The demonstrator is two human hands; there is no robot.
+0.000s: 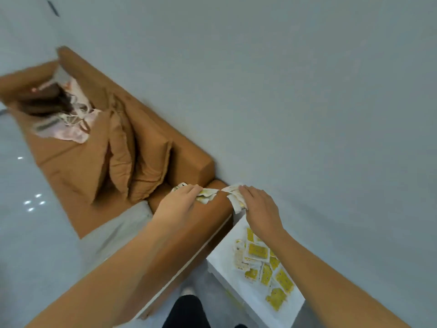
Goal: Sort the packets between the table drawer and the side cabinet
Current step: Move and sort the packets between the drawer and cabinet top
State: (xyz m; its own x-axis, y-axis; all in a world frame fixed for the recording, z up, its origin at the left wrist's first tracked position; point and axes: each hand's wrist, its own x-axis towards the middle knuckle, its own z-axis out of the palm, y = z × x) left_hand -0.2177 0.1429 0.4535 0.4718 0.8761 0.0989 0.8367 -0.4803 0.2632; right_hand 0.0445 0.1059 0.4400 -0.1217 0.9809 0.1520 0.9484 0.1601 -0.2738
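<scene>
My left hand (181, 200) holds a bunch of white and yellow packets (207, 194) above the brown sofa arm (212, 209). To its right, my right hand (259, 205) grips a second bunch of white packets (235, 197); the two bunches almost touch. Below the right hand stands a white cabinet top (224, 261) with several yellow and white packets (262, 259) spread on it. No table drawer is in view.
A brown sofa (78, 162) with loose cushions (132, 152) runs along the grey wall (307, 91) to the left. A person lies at its far end (49, 102). A glossy pale floor (28, 221) is at the left; my dark trouser leg (186, 311) is at the bottom.
</scene>
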